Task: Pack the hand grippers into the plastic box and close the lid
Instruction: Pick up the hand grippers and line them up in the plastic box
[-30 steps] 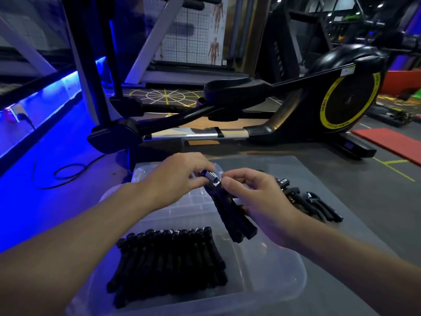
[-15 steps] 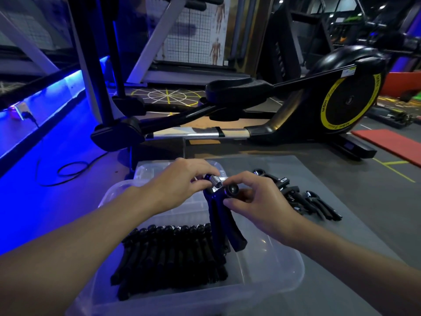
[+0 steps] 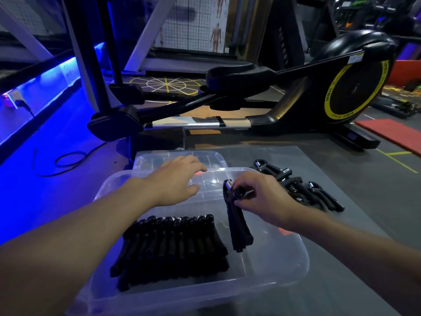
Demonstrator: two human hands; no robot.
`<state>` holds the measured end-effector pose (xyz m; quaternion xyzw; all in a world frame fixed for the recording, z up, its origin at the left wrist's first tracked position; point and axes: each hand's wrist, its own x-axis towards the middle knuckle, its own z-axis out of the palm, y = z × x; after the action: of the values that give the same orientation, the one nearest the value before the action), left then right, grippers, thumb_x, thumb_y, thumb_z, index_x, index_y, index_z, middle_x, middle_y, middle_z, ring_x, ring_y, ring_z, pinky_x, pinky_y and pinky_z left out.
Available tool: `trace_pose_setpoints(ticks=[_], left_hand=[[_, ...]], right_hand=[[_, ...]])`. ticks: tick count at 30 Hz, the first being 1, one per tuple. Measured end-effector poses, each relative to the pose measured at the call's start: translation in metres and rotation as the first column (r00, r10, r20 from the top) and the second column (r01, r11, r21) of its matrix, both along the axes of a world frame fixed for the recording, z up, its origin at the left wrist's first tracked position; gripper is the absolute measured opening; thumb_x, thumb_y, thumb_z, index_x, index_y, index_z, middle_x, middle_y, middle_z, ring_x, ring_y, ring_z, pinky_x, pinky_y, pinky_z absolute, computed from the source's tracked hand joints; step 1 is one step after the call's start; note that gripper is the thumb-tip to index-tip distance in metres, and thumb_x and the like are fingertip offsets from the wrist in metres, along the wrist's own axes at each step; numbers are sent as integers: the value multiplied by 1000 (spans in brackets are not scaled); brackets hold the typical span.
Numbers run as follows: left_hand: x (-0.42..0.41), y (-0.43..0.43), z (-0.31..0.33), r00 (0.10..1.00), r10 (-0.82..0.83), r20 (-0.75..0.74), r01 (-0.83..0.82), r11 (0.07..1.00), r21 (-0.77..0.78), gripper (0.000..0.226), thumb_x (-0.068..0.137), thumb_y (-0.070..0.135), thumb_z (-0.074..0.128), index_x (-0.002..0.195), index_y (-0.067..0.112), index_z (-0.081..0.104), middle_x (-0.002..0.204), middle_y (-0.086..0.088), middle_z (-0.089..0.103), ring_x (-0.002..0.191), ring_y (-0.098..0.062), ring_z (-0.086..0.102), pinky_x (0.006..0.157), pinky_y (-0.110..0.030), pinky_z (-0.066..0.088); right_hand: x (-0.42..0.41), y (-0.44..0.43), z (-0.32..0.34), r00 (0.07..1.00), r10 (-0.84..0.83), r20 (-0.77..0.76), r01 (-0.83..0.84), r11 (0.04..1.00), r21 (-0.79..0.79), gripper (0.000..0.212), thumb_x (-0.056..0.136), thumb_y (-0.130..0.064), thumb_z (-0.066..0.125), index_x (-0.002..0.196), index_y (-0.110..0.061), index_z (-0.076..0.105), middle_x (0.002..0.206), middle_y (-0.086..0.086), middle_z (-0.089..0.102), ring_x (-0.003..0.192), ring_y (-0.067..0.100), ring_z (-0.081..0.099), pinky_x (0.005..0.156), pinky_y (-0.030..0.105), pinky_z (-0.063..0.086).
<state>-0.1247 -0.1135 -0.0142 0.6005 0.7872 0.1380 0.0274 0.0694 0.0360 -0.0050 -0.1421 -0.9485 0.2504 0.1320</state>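
Head view: the clear plastic box [image 3: 293, 273] stands on the grey table [image 3: 330, 160], with a row of hand grippers [image 3: 173, 245] lying inside at its left. A loose pile [image 3: 305, 190] lies just right of it. The left hand [image 3: 175, 181] spreads relaxed fingers over the far rim, perhaps touching it. The right hand [image 3: 262, 197] pinches the top of one gripper [image 3: 239, 229], which hangs inside the box.

1. The box [image 3: 301, 266] and the lid [image 3: 213, 157] beyond it: clear, glossy, smooth plastic.
2. The packed grippers [image 3: 173, 245]: matt black handles.
3. The held gripper [image 3: 239, 231]: matt black handles, shiny metal spring [image 3: 228, 184].
4. The mat [image 3: 355, 229]: grey, matt.
5. The far rail [image 3: 200, 123]: polished metal.
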Motion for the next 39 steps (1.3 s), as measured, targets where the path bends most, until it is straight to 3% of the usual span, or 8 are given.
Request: trace_pose_setpoints(ticks=[3,7,10,14,25,32,39], left_hand=[[-1,3,-7,998,10,-55,-13,999,-53,52,93,34,55,142,29,40,145,6,36,133,-17,34,108,-39,30],[-1,6,-14,999,15,-52,-20,995,-101,56,92,34,54,144,28,35,147,6,35,135,-17,33,109,-40,28],[0,9,-17,999,24,-43,-29,993,-118,59,92,35,53,146,28,31,148,6,36,135,-18,33,110,-40,30],[0,11,-19,998,28,-48,-34,992,-121,61,91,37,52,147,29,28,151,6,33,135,-18,31,111,-40,29],[-7,4,-27,999,10,-51,-16,993,-118,65,90,36,53,149,30,26,157,8,23,143,-14,21,116,-41,21],[-8,1,-28,999,-7,-38,2,992,-124,66,90,35,53,150,30,25,160,9,17,146,-12,14,118,-37,13],[-6,0,-27,999,-9,-31,5,991,-133,66,91,34,53,150,28,26,160,9,16,146,-12,13,119,-37,12]], right_hand=[[-4,8,-17,995,-25,99,28,999,-26,17,74,-6,72,81,-21,67,87,-9,66,81,5,64,75,20,52],[-8,15,-42,968,-122,220,119,992,30,19,72,-23,71,86,-34,65,89,-19,66,86,-4,63,82,29,49],[-15,18,-57,957,-123,264,130,991,-9,23,75,-15,73,96,-22,69,96,-8,68,91,8,66,72,14,47],[-26,22,-75,955,-105,278,121,992,-40,22,72,-9,76,93,-15,71,93,0,68,85,17,66,79,34,54],[-48,26,-113,913,-126,387,132,991,11,27,72,-12,76,99,-13,72,97,5,70,91,22,65,79,29,51],[-59,18,-124,907,-108,406,140,989,-50,26,75,-7,74,101,-13,72,95,7,71,81,19,63,76,25,50],[-58,20,-134,901,-120,418,177,979,-101,27,75,-16,78,100,-18,68,100,5,70,77,16,59,73,24,48]])
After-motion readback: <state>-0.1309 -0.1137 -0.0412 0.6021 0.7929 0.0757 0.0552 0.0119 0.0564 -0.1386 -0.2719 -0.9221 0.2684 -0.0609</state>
